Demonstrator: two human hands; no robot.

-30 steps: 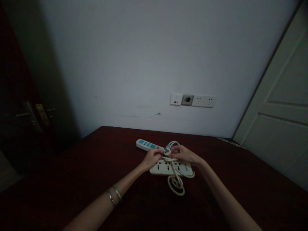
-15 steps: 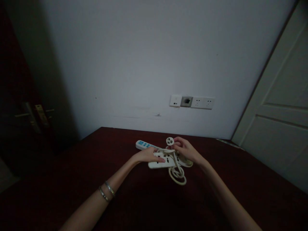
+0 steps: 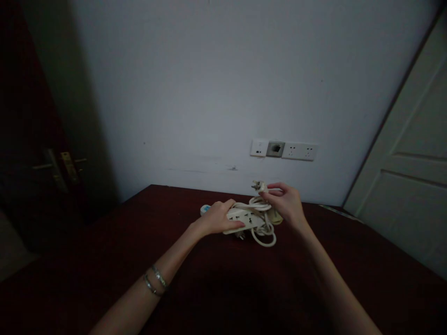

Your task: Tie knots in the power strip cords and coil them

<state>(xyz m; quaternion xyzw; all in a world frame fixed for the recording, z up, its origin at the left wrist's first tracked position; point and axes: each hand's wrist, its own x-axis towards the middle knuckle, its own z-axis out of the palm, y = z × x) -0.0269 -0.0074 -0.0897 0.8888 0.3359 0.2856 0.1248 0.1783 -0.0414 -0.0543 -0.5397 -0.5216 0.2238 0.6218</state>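
My left hand [image 3: 218, 217] is closed around the left end of a white power strip [image 3: 248, 220], its thumb lying across the socket face. Pinched in the fingers of my right hand [image 3: 285, 201] is a white plug [image 3: 259, 186], held above the strip with its metal prongs pointing left. A white cord [image 3: 266, 237] lies looped over and around the strip's right part. Behind my left hand the end of a second strip with blue sockets [image 3: 205, 209] peeks out; most of it is hidden. Below the white strip another plug [image 3: 240, 235] shows its prongs.
Everything is over a dark red tabletop [image 3: 167, 204] that meets a pale wall. Wall sockets [image 3: 299, 151] sit above the table's back edge. A white panelled door [image 3: 412, 172] stands at right, and a dark door with a metal handle [image 3: 70, 166] at left.
My right hand has raised the plug, whose prongs have turned from facing me to pointing left. My left hand has lifted and tilted the white strip slightly, covering more of the blue-socket strip.
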